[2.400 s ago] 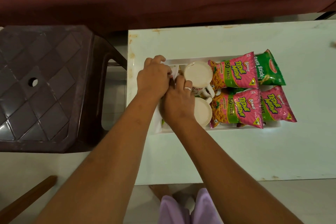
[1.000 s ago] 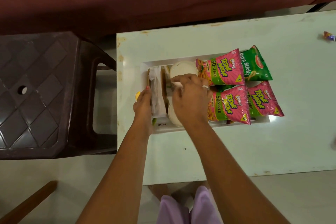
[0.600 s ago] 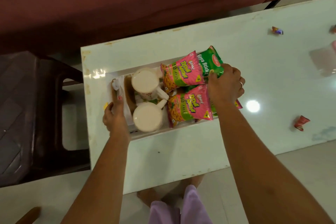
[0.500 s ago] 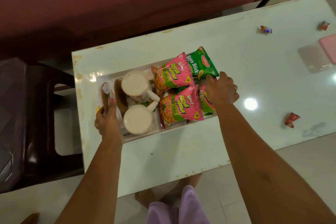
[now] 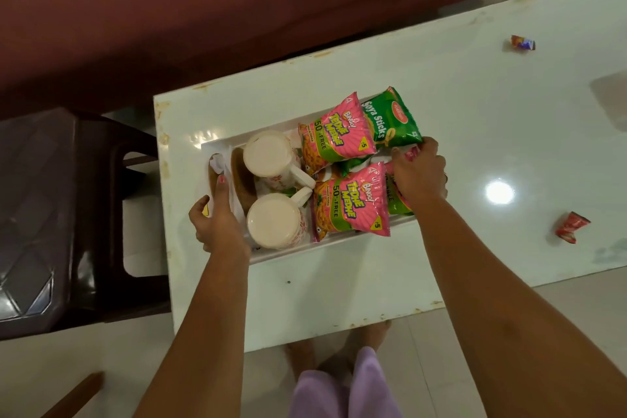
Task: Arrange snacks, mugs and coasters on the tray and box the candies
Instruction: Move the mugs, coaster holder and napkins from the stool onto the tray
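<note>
The white tray sits on the left part of the pale counter, close to its left edge, and it is nearly full. Two white mugs stand side by side in its left half, one far and one near, handles turned toward each other and toward the snacks, which keeps them compact. To their left, brown coasters stand on edge against the mugs, probably because there is no room to lay them flat. The right half holds the snack packets: a pink one far, another pink one near, a green packet overhanging the far right end, and one more pink packet mostly under the right hand.

The left hand rests at the tray's left end, forefinger stretched along the coasters and thumb spread outside the rim, seemingly holding the stack upright while bracing the tray. The right hand curls over the right end, its fingers closed lightly onto the edge of the packet beneath, apparently nudging it inward so it fits.

Out on the counter to the right, well apart from the tray, lie loose candies: one far and a red one nearer. No box is clearly visible, so the candy step looks not yet done.
</note>
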A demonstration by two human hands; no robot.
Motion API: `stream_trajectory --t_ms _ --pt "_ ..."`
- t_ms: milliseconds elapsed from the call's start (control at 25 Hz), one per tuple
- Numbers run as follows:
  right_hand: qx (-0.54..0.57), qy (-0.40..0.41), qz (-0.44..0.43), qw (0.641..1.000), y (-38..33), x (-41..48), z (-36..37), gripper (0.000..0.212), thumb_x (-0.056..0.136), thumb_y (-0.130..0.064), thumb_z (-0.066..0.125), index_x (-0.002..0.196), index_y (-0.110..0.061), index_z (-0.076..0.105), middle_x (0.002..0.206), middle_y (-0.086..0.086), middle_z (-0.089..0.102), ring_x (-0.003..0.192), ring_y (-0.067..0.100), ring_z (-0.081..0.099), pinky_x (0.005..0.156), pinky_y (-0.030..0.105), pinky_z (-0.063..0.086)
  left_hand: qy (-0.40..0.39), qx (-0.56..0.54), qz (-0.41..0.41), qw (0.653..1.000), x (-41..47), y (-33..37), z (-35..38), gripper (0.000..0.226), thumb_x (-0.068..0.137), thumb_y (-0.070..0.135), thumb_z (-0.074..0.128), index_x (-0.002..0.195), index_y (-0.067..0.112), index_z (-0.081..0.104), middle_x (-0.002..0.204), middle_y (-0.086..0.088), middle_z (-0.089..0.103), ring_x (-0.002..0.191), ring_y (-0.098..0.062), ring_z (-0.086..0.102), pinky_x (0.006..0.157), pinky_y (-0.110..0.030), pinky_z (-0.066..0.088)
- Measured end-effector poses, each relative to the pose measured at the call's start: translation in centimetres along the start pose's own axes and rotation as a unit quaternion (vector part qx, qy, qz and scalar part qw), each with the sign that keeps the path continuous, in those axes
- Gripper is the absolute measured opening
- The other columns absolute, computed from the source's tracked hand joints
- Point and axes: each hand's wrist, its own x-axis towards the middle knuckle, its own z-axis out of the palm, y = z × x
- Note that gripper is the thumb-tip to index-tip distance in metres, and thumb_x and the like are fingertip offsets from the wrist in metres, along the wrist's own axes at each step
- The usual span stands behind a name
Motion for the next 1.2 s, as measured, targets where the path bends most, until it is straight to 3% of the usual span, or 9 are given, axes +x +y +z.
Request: stream_trajectory --t_ms 240,400,600,800,1000,1120,1200 --pt "0.029 0.034 0.021 0.999 1.4 0.6 -3.0 0.057 0.087 -0.047 0.051 0.133 -0.019 0.035 0.129 0.015 0.046 0.118 0.038 0.047 0.098 0.052 0.038 -0.008 -0.046 0.005 0.999 -2.3 -1.0 1.5 0.064 0.050 0.072 0.070 0.096 0.033 0.046 0.115 0.002 0.054 0.109 -0.023 0.052 0.093 -0.043 0.047" --pt "0.048 0.057 -0.004 0.997 2.1 2.7 -6.3 0.058 0.086 -0.046 0.053 0.133 -0.017 0.036 0.127 0.017 0.048 0.116 0.039 0.049 0.097 0.054 0.041 -0.048 -0.061 0.018 0.997 -4.9 -0.3 4.2 0.062 0.053 0.070 0.070 0.094 0.031 0.045 0.119 0.001 0.054 0.107 -0.022 0.052 0.087 -0.038 0.047" --pt "0.024 0.086 0.001 0.996 2.6 7.0 -10.5 0.059 0.086 -0.048 0.052 0.133 -0.017 0.037 0.127 0.017 0.049 0.116 0.040 0.049 0.098 0.052 0.040 -0.087 -0.042 0.012 0.995 -8.3 0.3 9.5 0.062 0.052 0.073 0.068 0.091 0.032 0.045 0.121 -0.001 0.053 0.103 -0.021 0.051 0.090 -0.041 0.046" --pt "-0.004 0.105 0.015 0.994 4.8 11.3 -13.5 0.058 0.086 -0.048 0.052 0.132 -0.015 0.038 0.127 0.018 0.049 0.116 0.040 0.049 0.097 0.052 0.040 -0.099 -0.032 0.019 0.994 -11.8 -1.6 13.7 0.045 0.059 0.068 0.069 0.078 0.035 0.044 0.126 -0.006 0.051 0.101 -0.020 0.047 0.085 -0.036 0.038" --pt "-0.013 0.097 0.029 0.995 7.0 13.8 -14.9 0.056 0.086 -0.048 0.050 0.129 -0.013 0.039 0.126 0.018 0.049 0.116 0.041 0.049 0.097 0.052 0.040 -0.117 0.002 0.015 0.993 -13.9 -3.5 15.2 0.054 0.052 0.072 0.066 0.084 0.032 0.048 0.130 -0.006 0.050 0.117 -0.027 0.047 0.102 -0.047 0.040" --pt "-0.008 0.090 0.024 0.996 8.6 14.4 -15.0 0.055 0.086 -0.046 0.051 0.127 -0.012 0.039 0.124 0.019 0.051 0.114 0.041 0.050 0.095 0.051 0.041 -0.138 0.036 0.017 0.990 -14.6 -4.2 15.4 0.045 0.057 0.073 0.063 0.082 0.038 0.049 0.135 -0.005 0.046 0.122 -0.029 0.044 0.104 -0.051 0.039" --pt "-0.014 0.080 0.006 0.997 9.0 14.4 -15.1 0.054 0.087 -0.046 0.050 0.127 -0.012 0.039 0.123 0.019 0.052 0.113 0.041 0.051 0.094 0.051 0.042 -0.157 0.028 0.006 0.987 -14.6 -3.8 15.5 0.047 0.066 0.070 0.059 0.099 0.037 0.054 0.137 -0.004 0.046 0.123 -0.027 0.045 0.104 -0.050 0.039"
